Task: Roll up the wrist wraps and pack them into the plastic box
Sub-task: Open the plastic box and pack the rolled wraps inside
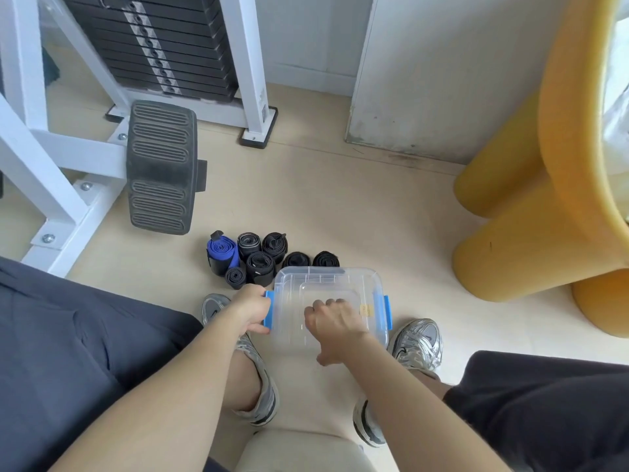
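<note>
— Clear plastic box (289,332) location?
— Floor (340,206), near, lidded; 7 rolled wrist wraps (260,264) just far-left, unpacked.
— Hands?
— Left hand (252,310) fingers curl round left latch (269,313), probably unlatching; right hand (335,323) fingers curled together, steadying lid (326,284).
</note>
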`<state>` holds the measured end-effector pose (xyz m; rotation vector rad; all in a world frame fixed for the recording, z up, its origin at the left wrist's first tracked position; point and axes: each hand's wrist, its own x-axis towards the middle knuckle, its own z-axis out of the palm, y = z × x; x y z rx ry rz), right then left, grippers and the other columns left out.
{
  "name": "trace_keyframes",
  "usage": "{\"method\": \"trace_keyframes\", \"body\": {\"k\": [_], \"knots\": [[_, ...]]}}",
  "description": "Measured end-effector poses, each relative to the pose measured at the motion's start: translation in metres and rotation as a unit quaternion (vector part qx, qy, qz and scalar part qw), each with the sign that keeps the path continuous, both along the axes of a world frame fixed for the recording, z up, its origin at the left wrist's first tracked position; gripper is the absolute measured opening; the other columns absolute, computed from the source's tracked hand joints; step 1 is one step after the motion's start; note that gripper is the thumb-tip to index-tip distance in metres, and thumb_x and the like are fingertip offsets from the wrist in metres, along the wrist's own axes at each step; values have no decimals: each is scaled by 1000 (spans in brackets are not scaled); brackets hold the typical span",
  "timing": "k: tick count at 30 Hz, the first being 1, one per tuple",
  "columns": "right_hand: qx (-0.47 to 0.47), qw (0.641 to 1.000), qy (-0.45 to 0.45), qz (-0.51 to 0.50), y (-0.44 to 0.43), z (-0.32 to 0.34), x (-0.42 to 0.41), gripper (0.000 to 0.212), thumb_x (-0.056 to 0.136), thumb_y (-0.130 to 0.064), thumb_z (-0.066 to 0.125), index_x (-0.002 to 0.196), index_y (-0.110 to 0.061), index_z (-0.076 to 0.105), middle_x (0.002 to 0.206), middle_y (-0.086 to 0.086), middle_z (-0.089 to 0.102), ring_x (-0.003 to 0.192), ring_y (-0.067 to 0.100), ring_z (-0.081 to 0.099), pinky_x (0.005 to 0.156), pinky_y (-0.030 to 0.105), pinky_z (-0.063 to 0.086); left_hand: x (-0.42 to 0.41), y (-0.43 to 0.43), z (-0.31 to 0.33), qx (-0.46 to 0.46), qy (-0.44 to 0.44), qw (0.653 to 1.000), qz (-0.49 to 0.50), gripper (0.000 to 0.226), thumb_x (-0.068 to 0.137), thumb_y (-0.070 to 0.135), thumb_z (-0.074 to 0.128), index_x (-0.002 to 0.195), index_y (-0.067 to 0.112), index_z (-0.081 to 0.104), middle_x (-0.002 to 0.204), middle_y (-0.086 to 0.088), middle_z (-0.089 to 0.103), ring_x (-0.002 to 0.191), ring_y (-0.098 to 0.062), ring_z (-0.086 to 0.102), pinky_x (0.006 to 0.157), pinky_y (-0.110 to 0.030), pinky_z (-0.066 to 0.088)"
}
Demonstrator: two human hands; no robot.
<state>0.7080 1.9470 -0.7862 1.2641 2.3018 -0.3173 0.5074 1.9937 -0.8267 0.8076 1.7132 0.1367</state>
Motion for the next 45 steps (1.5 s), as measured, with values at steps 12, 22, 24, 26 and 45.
{"method": "trace_keyframes", "body": {"k": [12, 22, 24, 26, 45], "knots": [[-157, 959, 149, -182, 29, 14, 35, 67, 58, -46, 97, 115, -31, 66, 102, -15, 54, 91, 12, 60, 71, 28, 52, 4, -12, -7, 18, 29, 999, -15, 49, 107, -4, 34, 151, 7, 52, 146, -19, 58, 115, -46, 70, 73, -56, 68], [-169, 921, 211, -282, 89, 99, 81, 69, 40, -71, 80, 95, -30, 68, 95, -13, 70, 86, 11, 69, 78, 32, 58, 3, -10, -6, 16, 43, 998, -33, 53, 107, 0, 36, 149, 24, 57, 133, -12, 56, 110, -39, 60, 84, -48, 62], [-123, 894, 264, -340, 94, 102, 99, 70, 42, -70, 81, 95, -27, 66, 93, -8, 67, 81, 14, 64, 70, 32, 51, 3, -8, -6, 34, 78, 995, -47, 38, 103, -3, 37, 127, 20, 55, 121, -16, 56, 97, -33, 52, 80, -47, 60], [-90, 862, 297, -400, 95, 94, 114, 70, 52, -64, 83, 105, -25, 61, 101, -4, 66, 87, 15, 64, 72, 34, 51, 3, -8, -9, 43, 107, 991, -62, 24, 99, -5, 37, 108, 11, 52, 111, -19, 55, 88, -31, 49, 73, -44, 54], [-72, 871, 189, -448, 67, -8, 126, 59, 91, -33, 69, 148, -33, 55, 134, 9, 55, 120, 32, 57, 108, 45, 46, 24, 10, -1, 217, 221, 926, -216, 30, 103, 28, 56, 132, 26, 65, 116, -1, 74, 108, -29, 67, 76, -35, 47]]}}
